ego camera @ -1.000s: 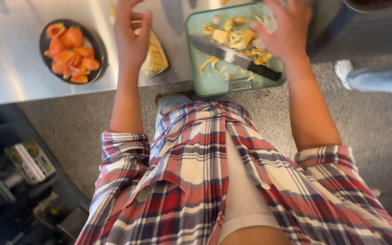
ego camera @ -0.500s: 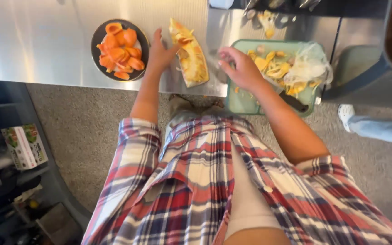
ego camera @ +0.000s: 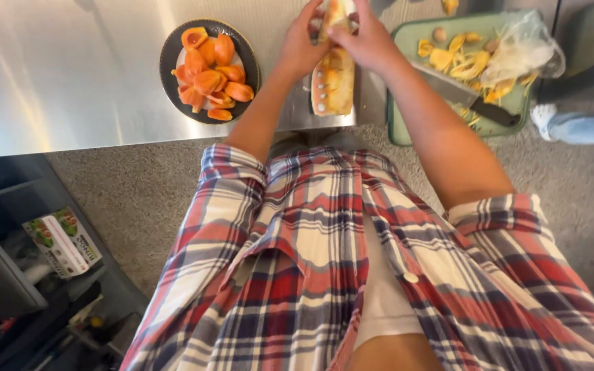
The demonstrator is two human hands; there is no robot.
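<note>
A long yellow slab of cut fruit (ego camera: 334, 86) with pale pits lies on the steel counter (ego camera: 70, 75), straight ahead of me. My left hand (ego camera: 302, 42) grips its far end from the left. My right hand (ego camera: 366, 38) grips the same end from the right. To the left of my left arm, a dark round plate (ego camera: 170, 53) holds several orange fruit pods (ego camera: 209, 74). To the right of my right arm, a green cutting board (ego camera: 400, 113) carries yellow fruit scraps (ego camera: 458, 60), a crumpled clear plastic bag (ego camera: 522, 47) and a black-handled knife (ego camera: 472, 99).
The counter's near edge runs above a grey speckled floor (ego camera: 132, 199). Dark shelving at lower left holds a printed carton (ego camera: 63, 240) and clutter. Another person's shoe and trouser leg (ego camera: 579, 125) stand at the right, beside the board.
Both hands have closed together on the far end of the yellow fruit slab; before, the right hand was over the cutting board. The view has shifted so the plate and the board sit lower.
</note>
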